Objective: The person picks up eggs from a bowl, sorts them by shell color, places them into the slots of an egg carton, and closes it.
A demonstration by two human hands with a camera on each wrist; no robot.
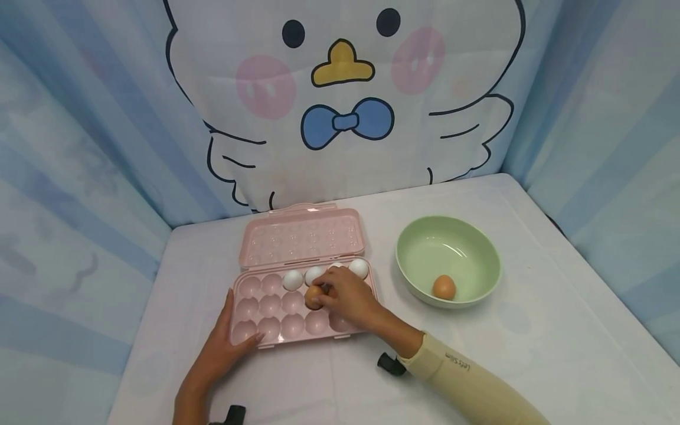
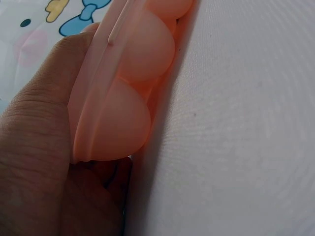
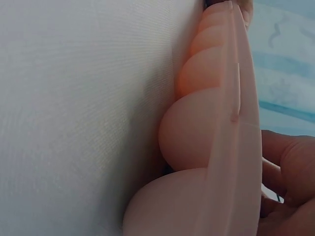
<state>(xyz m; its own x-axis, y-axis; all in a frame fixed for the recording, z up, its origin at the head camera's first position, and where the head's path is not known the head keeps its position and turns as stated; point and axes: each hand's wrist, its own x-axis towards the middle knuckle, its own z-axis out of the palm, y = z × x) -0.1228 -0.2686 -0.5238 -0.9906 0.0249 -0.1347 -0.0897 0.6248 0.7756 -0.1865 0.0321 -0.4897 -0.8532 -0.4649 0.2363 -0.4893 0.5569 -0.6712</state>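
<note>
A pink plastic egg box lies open on the table, its lid folded back behind it. Several white eggs sit along the back row. My right hand pinches a brown egg between thumb and fingers, over a cup of the middle row. My left hand grips the box's front left corner, thumb on the front rim and fingers along the left side. In the left wrist view, the left thumb presses the rim beside the rounded cups. The right palm covers some cups.
To the right of the box stands a light green bowl with one brown egg inside. White cloth covers the table. A curtain with a cartoon bird hangs along the back edge, and blue curtains close the sides.
</note>
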